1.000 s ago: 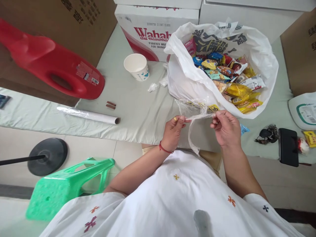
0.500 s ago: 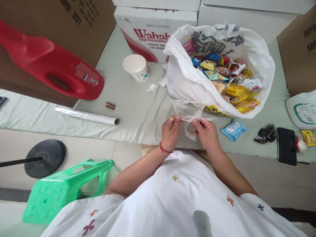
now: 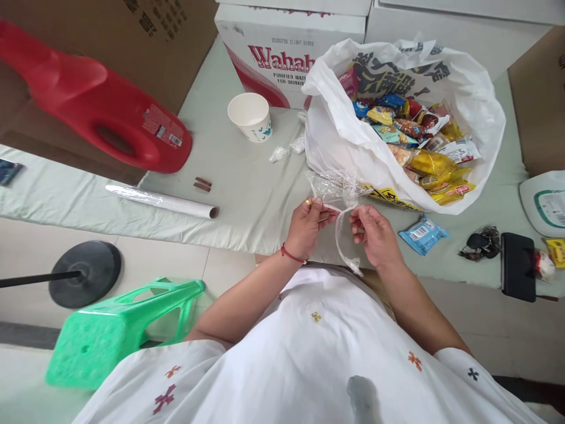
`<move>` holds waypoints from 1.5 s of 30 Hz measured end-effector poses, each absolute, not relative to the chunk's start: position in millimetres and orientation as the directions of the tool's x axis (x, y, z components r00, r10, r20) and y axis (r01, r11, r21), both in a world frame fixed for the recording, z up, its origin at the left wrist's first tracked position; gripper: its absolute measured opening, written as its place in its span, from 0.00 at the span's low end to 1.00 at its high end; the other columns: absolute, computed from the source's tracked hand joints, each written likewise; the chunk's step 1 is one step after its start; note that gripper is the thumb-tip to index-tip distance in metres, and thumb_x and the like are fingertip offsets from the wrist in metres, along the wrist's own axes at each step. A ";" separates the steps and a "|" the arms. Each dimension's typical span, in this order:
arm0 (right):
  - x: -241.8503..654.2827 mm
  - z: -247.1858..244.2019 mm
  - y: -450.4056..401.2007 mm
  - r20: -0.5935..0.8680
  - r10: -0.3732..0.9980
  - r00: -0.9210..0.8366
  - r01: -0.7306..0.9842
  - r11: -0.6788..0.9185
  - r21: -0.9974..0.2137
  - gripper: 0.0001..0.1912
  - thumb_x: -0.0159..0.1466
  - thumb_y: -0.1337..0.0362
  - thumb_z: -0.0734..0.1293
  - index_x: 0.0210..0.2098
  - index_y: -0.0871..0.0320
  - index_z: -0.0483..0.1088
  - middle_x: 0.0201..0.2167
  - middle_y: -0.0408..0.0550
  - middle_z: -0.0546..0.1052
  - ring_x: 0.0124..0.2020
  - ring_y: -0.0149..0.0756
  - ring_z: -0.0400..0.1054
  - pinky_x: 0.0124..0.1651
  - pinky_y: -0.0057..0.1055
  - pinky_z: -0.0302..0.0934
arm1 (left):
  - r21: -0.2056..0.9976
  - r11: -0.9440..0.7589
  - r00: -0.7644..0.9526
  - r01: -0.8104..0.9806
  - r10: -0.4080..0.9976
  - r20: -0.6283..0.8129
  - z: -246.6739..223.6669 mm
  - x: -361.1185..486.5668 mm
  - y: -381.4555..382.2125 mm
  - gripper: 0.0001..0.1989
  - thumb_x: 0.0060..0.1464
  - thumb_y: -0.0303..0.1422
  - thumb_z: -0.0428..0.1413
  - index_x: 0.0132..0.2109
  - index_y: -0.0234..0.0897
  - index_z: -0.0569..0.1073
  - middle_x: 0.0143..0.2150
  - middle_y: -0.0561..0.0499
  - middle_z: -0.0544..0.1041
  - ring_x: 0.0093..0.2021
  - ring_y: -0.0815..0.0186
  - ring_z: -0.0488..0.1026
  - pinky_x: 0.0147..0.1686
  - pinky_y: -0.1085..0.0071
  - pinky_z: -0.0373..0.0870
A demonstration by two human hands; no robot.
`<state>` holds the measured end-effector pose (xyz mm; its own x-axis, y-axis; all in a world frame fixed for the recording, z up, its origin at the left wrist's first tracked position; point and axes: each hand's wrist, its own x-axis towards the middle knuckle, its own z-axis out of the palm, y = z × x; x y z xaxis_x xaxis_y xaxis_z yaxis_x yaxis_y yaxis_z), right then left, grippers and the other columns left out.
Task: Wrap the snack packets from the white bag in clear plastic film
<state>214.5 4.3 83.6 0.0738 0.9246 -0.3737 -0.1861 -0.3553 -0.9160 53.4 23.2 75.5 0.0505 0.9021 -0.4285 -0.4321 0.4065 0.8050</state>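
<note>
Near the table's front edge, my left hand [image 3: 308, 227] pinches a crumpled clear plastic film [image 3: 338, 189]. My right hand [image 3: 374, 232] is closed at the film's right side, with thumb and fingers together on it. A twisted strip of the film hangs down between the hands. Just behind them stands a white plastic bag [image 3: 348, 138], wide open and filled with wrapped snacks [image 3: 435, 162]. To the right of my right hand lies a blue packet [image 3: 424, 235].
A paper cup [image 3: 251, 118], small plastic scraps [image 3: 279, 155] and a white roll [image 3: 163, 201] are on the table. A red jug [image 3: 97, 106] leans at the left. A black phone [image 3: 518, 268] lies at the right edge. A green stool [image 3: 92, 347] is below.
My right hand has moved slightly right and down from the gathered film, and the twisted strip hangs lower. The whole view has shifted a little.
</note>
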 end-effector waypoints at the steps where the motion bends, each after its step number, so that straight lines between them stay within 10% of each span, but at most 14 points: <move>1: 210.7 80.1 1.5 -0.375 0.922 0.097 -0.172 -0.355 -0.919 0.33 0.53 0.30 0.74 0.33 0.54 0.71 0.31 0.42 0.72 0.26 0.28 0.61 0.20 0.23 0.54 | 0.819 0.387 0.038 -0.424 0.911 -0.411 73.9 54.3 22.8 0.23 0.57 0.53 0.65 0.35 0.39 0.68 0.35 0.51 0.82 0.40 0.65 0.81 0.44 0.69 0.77; 18: 221.0 68.4 14.5 -0.394 0.918 0.040 -0.034 -0.393 -0.919 0.17 0.55 0.51 0.72 0.22 0.55 0.67 0.18 0.38 0.66 0.18 0.25 0.48 0.20 0.27 0.39 | 0.847 0.437 0.049 -0.303 0.894 -0.444 68.9 36.0 26.5 0.24 0.53 0.53 0.67 0.34 0.39 0.69 0.33 0.54 0.77 0.35 0.68 0.76 0.36 0.72 0.73; 29: 196.3 63.9 -2.9 -0.094 0.992 0.082 0.327 -0.116 -0.938 0.17 0.66 0.55 0.66 0.24 0.55 0.64 0.19 0.36 0.60 0.24 0.29 0.52 0.29 0.29 0.48 | 0.929 0.362 0.044 -0.075 0.932 -0.360 51.8 61.8 12.9 0.23 0.55 0.52 0.64 0.29 0.38 0.70 0.23 0.58 0.64 0.27 0.71 0.58 0.29 0.71 0.55; 45: 225.8 65.5 22.8 -0.221 0.970 0.099 0.030 -0.225 -0.974 0.18 0.58 0.56 0.71 0.19 0.55 0.62 0.18 0.38 0.62 0.23 0.28 0.52 0.27 0.29 0.47 | 0.869 0.434 0.288 -0.239 0.886 -0.363 77.5 35.4 24.7 0.23 0.49 0.48 0.68 0.28 0.38 0.66 0.25 0.57 0.65 0.27 0.73 0.60 0.28 0.73 0.56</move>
